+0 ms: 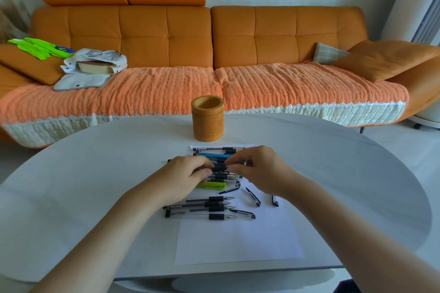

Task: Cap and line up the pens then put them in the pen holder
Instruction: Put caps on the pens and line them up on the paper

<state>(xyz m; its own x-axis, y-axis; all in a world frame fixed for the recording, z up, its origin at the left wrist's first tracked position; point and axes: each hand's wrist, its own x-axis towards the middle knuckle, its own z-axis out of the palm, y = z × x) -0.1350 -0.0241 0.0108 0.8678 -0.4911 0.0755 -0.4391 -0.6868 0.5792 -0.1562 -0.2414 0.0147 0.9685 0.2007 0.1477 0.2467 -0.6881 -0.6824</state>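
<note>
Both hands meet over the pen row on the paper: left hand (188, 171) fingers pinch a gel pen (219, 169), right hand (259, 169) fingers pinch at its tip end, probably pressing on a cap. Light, stiff, slick barrels; the rubber grip suits holding. Bamboo pen holder (207, 120) stands at twelve o'clock.

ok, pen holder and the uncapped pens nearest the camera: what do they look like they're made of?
Pen holder: looks like bamboo or wood, matte tan-yellow, thick wall, carved pattern on the front; moulded imitation can't be ruled out. Uncapped pens: clear plastic barrels with the refill showing through, matte black grip sleeves that look like rubber, small metallic-looking tips.
</note>
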